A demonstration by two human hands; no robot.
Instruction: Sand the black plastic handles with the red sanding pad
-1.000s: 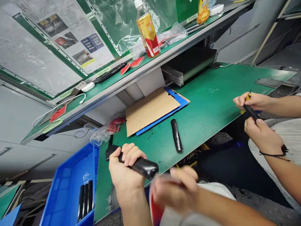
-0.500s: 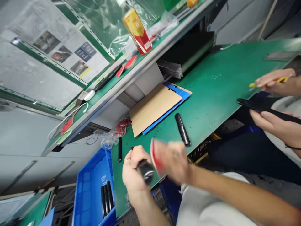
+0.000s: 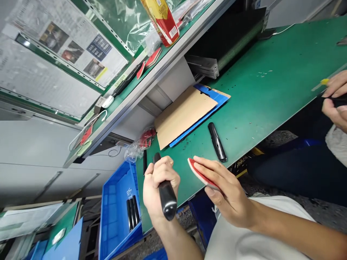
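My left hand (image 3: 162, 182) is closed around a black tube-shaped part (image 3: 167, 202), whose rounded shiny end points toward me. The part's other end sticks out above the fist. Between the fingers and thumb of my right hand (image 3: 230, 193) is a thin, curved red-and-white pad (image 3: 200, 174), its red face under the fingertips. Pad and held part are apart. A similar black part (image 3: 217, 142) lies on the green table (image 3: 244, 119) beyond my right hand. Another narrow black part (image 3: 145, 162) rests left of my left hand, partly hidden.
A blue bin (image 3: 114, 216) at lower left holds several black parts (image 3: 132, 213). Cardboard (image 3: 187, 115) over a blue sheet leans at the table's back. Overhead runs a shelf edge (image 3: 151, 88) with a drink bottle (image 3: 166, 25). A co-worker's hands (image 3: 336, 94) work at right.
My right hand has moved right and slightly away from the black part, its fingers straighter on the pad. My left hand has tilted the part. The view has shifted; the co-worker's hands are closer together.
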